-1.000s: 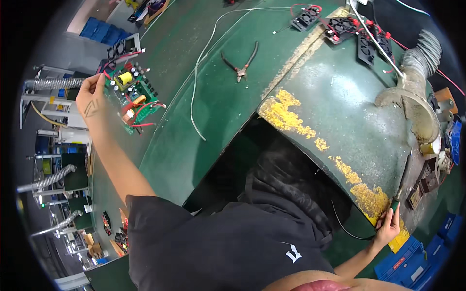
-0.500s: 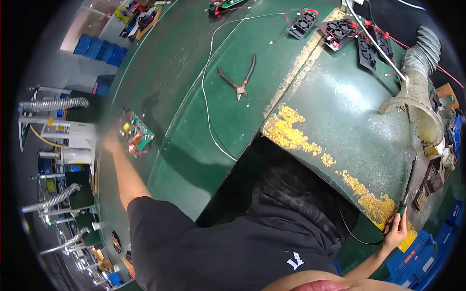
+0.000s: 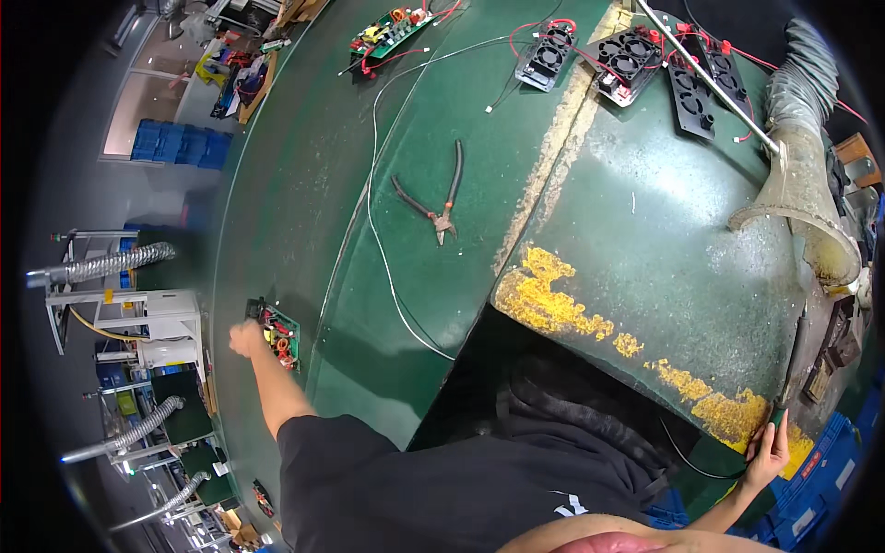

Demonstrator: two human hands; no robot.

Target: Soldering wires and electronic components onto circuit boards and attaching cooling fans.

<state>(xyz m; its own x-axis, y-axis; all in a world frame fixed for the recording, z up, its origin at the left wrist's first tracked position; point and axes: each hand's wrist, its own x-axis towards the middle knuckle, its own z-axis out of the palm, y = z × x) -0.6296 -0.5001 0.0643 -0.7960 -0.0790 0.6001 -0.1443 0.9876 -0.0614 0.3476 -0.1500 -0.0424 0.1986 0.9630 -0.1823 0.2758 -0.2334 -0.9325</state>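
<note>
My left hand is at the far left of the green bench, its fingers closed at the left edge of a green circuit board. Red, orange and black components crowd that board. At the lower right my right hand grips a soldering iron by its dark green handle. The iron's long metal shaft points away from me, towards the cone-shaped fume hood. Open pliers with dark handles lie on the bench between my hands, apart from both.
Several black fan units with red wires sit at the back right. Another circuit board lies at the far edge. A thin white cable crosses the bench. Blue crates stand beside my right arm. Yellow patches mark the bench edge.
The whole view has shifted, so the bench things sit lower. My left hand was blurred and is now sharper, and the board beside it shows at a different angle. My right hand keeps its grip.
</note>
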